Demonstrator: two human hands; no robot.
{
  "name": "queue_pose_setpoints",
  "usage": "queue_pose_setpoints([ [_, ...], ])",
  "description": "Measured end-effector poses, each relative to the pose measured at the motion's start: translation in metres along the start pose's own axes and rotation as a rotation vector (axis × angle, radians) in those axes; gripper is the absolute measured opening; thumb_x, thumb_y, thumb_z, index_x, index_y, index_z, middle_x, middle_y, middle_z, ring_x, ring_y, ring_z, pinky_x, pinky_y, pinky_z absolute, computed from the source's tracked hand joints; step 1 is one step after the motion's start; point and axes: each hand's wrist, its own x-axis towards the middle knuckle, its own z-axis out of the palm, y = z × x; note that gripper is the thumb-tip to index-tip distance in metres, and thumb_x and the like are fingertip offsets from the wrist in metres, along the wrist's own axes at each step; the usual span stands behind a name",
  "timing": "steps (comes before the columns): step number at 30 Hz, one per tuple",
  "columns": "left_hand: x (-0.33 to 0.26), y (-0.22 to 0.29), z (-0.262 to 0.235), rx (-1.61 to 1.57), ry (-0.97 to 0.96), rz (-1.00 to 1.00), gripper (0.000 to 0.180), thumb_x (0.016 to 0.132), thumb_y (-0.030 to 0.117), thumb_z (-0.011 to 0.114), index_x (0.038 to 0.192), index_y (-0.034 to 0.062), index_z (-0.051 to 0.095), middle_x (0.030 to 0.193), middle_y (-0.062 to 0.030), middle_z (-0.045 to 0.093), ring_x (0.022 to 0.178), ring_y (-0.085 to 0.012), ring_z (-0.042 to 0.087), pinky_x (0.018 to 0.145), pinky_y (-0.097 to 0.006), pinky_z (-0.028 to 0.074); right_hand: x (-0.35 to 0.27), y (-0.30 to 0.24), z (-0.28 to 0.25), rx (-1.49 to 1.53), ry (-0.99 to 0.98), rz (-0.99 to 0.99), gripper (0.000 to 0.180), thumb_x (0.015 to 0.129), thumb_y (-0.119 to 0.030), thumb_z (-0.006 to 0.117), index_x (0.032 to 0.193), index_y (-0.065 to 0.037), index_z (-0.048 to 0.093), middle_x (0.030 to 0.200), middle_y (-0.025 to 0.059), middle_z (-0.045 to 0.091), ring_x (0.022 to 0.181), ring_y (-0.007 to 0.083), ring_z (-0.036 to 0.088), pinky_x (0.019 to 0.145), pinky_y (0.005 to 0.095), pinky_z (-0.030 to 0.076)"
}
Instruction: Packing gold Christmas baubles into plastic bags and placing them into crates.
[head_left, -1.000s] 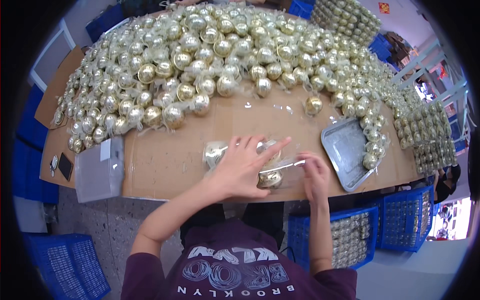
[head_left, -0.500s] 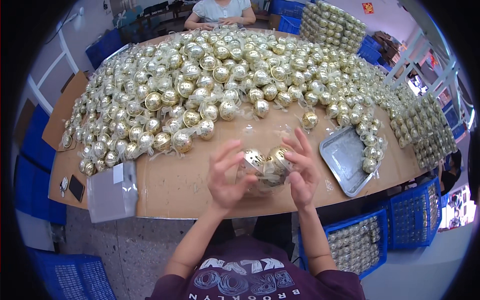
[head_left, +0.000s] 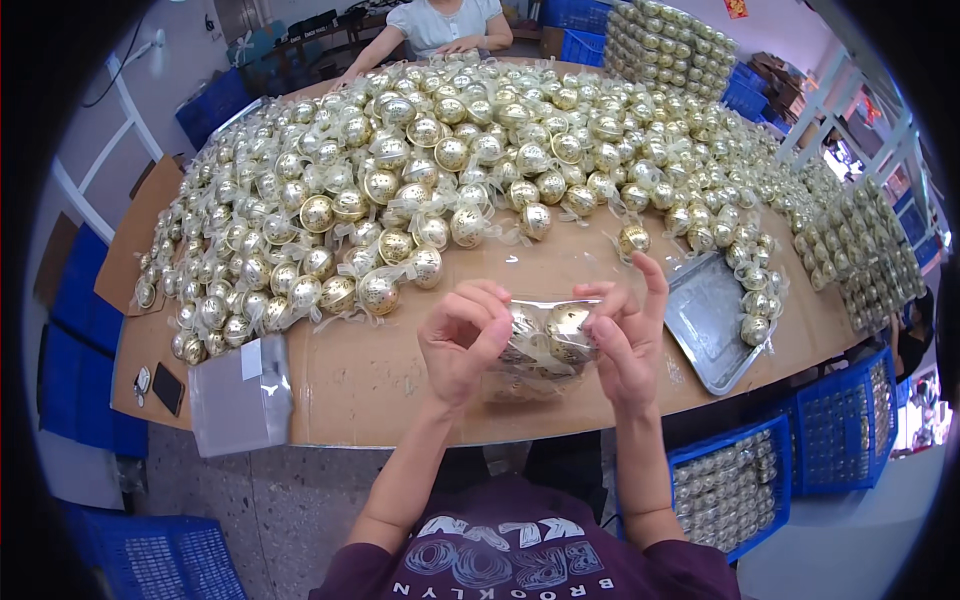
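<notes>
Over the near middle of the table is a clear plastic bag (head_left: 535, 384) with gold ball ornaments (head_left: 567, 330) inside, patterned in dark print and tied with pale sheer ribbon. My left hand (head_left: 460, 338) pinches the bag's upper left corner between thumb and fingers. At the opposite corner my right hand (head_left: 628, 345) grips the film with thumb and bent fingers, one finger pointing up. Between both hands the bag's top edge is stretched straight. How many balls lie lower in the bag is hard to make out.
A large heap of gold balls (head_left: 395, 190) with ribbons covers the far table. To the right lies a metal tray (head_left: 705, 320) with several balls along it. A stack of flat clear bags (head_left: 238, 400) and a phone (head_left: 168, 388) are at left. Blue crates (head_left: 785, 470) stand below right.
Both hands, spread around two balls before, now pinch the bag's top edge and pull it taut over the balls. The person across has stretched an arm toward the left of the heap.
</notes>
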Motion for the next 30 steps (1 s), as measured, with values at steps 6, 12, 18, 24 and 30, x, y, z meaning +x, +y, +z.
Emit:
queue_pose_setpoints([
  [6,0.003,0.012,0.007,-0.122,0.113,-0.151,0.044,0.079,-0.009,0.063,0.1,0.0126,0.029,0.075,-0.0026,0.056,0.091,-0.0171,0.054,0.093,-0.037,0.04,0.038,-0.053,0.013,-1.008,-0.461,-0.085,0.02,0.076,-0.008,0.074,0.094,-0.004,0.065,0.086,0.0053,0.061,0.087,0.0214,0.058,0.08,0.0322,0.043],
  [12,-0.001,0.016,0.013,-0.099,0.116,-0.136,0.042,0.079,-0.01,0.062,0.096,0.012,0.031,0.073,-0.0027,0.055,0.09,-0.0164,0.053,0.094,-0.038,0.039,0.052,-0.068,0.024,-1.043,-0.644,-0.021,0.022,0.075,-0.015,0.077,0.089,-0.003,0.066,0.078,0.0084,0.061,0.075,0.0241,0.06,0.066,0.0337,0.047],
  [18,-0.001,0.018,0.011,-0.116,0.1,-0.124,0.043,0.078,-0.011,0.062,0.095,0.0123,0.03,0.073,-0.0027,0.056,0.089,-0.0165,0.053,0.093,-0.038,0.04,0.039,-0.066,0.033,-1.15,-0.601,-0.103,0.015,0.076,-0.011,0.074,0.084,-0.002,0.065,0.076,0.0096,0.059,0.068,0.0249,0.058,0.06,0.0352,0.046],
  [24,-0.004,0.018,0.01,-0.154,0.105,-0.121,0.043,0.078,-0.011,0.062,0.095,0.0124,0.03,0.073,-0.0025,0.056,0.09,-0.0166,0.053,0.092,-0.038,0.04,0.03,-0.065,0.039,-1.272,-0.575,-0.241,0.014,0.078,-0.008,0.071,0.087,-0.002,0.061,0.079,0.0098,0.056,0.072,0.0283,0.055,0.063,0.0375,0.045],
  [30,-0.005,0.019,0.009,-0.158,0.086,-0.125,0.043,0.078,-0.01,0.062,0.095,0.0122,0.03,0.074,-0.0026,0.056,0.09,-0.0166,0.053,0.092,-0.037,0.04,0.034,-0.063,0.031,-1.132,-0.64,-0.158,0.013,0.078,-0.007,0.07,0.085,-0.002,0.06,0.08,0.01,0.055,0.076,0.0287,0.054,0.065,0.0375,0.044],
])
